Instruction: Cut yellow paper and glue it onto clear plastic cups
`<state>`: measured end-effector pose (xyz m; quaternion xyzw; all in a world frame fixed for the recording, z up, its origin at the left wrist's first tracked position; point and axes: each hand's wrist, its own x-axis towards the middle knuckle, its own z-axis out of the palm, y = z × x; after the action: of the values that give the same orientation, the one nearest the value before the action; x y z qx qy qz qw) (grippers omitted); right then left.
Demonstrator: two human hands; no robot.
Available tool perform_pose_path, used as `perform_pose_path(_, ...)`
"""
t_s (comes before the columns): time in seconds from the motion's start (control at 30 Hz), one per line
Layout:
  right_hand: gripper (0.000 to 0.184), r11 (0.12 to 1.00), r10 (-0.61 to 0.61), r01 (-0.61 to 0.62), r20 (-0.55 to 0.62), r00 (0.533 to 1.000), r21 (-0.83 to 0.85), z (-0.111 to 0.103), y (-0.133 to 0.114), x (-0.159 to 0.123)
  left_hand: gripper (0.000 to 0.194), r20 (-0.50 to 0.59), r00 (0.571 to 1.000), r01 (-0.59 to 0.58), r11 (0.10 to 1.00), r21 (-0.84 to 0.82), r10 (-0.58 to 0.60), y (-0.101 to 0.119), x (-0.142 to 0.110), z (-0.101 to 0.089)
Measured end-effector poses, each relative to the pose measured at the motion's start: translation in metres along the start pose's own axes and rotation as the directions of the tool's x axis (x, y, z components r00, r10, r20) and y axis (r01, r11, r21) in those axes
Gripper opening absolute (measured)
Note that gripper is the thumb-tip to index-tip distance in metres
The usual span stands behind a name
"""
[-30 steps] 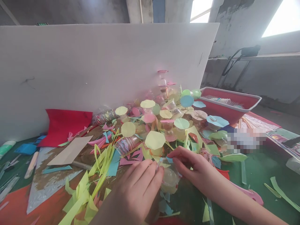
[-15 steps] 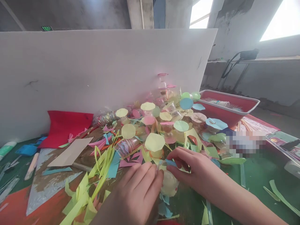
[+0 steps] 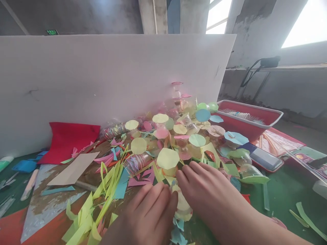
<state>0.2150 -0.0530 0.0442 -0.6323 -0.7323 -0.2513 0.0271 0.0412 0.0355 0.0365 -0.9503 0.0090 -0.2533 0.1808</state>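
Observation:
Between my hands is a clear plastic cup (image 3: 183,203) with pale yellow paper at its ends, lying tilted near the table's front. My left hand (image 3: 150,211) is closed on its left side, thumb and fingertips against it. From the right, my right hand (image 3: 209,194) curls down over the cup's upper part; its fingertips are hidden, so what they pinch cannot be made out. Just beyond stands another cup topped with a pale yellow paper disc (image 3: 168,158). A blue paper scrap (image 3: 178,234) lies below the cup.
Behind are several cups with coloured discs, including a green one (image 3: 197,140). Yellow paper strips (image 3: 107,187) and a grey card (image 3: 73,168) lie left. A red bin (image 3: 245,127) and a phone (image 3: 265,158) are right. A white board (image 3: 114,78) stands behind.
My right hand has turned palm-down and its fingers have curled further over the cup. The blue piece by its fingertips is out of sight. My left hand keeps its hold.

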Motion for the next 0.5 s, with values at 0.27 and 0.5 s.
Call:
perform_pose_path(0.27, 0.024, 0.962, 0.067, -0.029, -0.130, 0.989, 0.272, 0.013, 0.005, -0.017, 0.042, -0.135, 0.991, 0.014, 1.000, 0.005, -0.013, 0.004, -0.004, 0.017)
perform_pose_path(0.5, 0.029, 0.824, 0.333, -0.215, -0.141, 0.932, 0.525, 0.029, -0.004, -0.021, 0.035, -0.230, 0.973, 0.041, 0.999, 0.024, -0.034, 0.007, -0.009, 0.033)
